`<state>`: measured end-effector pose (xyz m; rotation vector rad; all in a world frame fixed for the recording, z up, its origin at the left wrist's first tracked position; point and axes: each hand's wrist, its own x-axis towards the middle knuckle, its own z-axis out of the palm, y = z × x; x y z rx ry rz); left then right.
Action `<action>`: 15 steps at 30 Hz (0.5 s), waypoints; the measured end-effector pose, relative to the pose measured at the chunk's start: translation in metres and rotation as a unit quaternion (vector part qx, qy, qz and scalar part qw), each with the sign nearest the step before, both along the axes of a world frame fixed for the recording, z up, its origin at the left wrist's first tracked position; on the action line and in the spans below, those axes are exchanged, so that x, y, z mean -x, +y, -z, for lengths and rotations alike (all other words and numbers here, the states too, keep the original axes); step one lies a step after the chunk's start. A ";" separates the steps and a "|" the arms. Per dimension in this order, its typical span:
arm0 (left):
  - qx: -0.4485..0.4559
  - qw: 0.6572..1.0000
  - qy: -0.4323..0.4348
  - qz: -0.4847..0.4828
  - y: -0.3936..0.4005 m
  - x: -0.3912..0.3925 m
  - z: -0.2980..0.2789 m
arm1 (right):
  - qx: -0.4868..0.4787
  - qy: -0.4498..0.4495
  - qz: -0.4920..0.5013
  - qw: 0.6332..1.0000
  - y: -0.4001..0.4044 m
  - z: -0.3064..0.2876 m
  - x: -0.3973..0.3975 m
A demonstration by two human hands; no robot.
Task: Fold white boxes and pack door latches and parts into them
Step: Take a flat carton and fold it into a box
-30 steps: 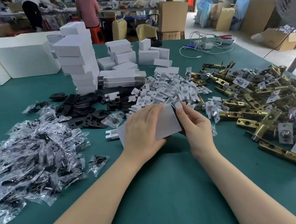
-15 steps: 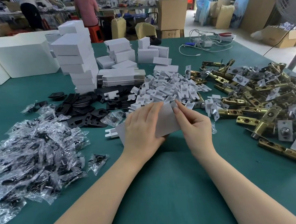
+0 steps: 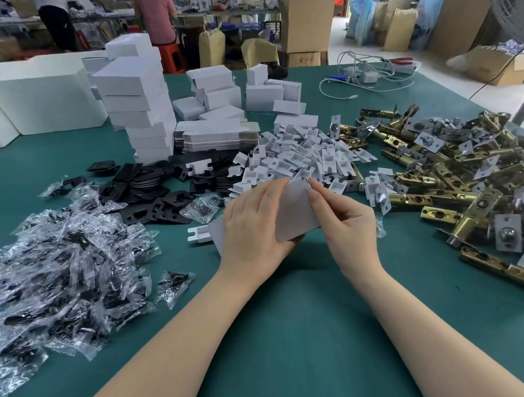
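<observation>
Since the earlier frames, both hands are lifting the white box blank (image 3: 291,218) slightly up and away from the person, and the right thumb and forefinger are now working at its upper right corner.

Left hand (image 3: 254,228) is gripping the blank from the left, fingers curled over its face, thumb hidden behind. Right hand (image 3: 346,225) is pinching the blank's top corner flap between thumb and forefinger; remaining fingers are curling loosely. Blank is being held just above the green tabletop (image 3: 300,338), tilted, front centre.

Just beyond the hands, a heap of small white card inserts (image 3: 298,159) is lying; one stray insert (image 3: 198,234) is sitting just left of the left hand. Right of the hands, brass door latches (image 3: 464,185) are sprawling in a large pile, silver faceplates mixed in. Left of the hands, clear bags of dark parts (image 3: 53,272) are spreading out in a heap. Black flat plates (image 3: 154,192) are lying between the bags and the inserts. Behind them, flat box blanks (image 3: 216,137) are sitting stacked, and folded white boxes (image 3: 139,104) are standing in a tall, leaning column. White cables (image 3: 367,76) are trailing at the far right of the tabletop.
</observation>
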<state>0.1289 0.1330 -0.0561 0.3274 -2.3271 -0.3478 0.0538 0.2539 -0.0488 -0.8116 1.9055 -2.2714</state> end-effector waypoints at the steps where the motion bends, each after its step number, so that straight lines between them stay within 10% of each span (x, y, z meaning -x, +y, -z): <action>1: 0.002 1.000 -0.001 0.001 0.000 0.000 0.000 | -0.006 0.004 -0.005 1.000 0.000 0.000 0.000; 15: 0.009 1.000 0.005 -0.028 -0.009 -0.001 0.000 | -0.117 0.080 -0.157 0.977 -0.002 0.004 -0.003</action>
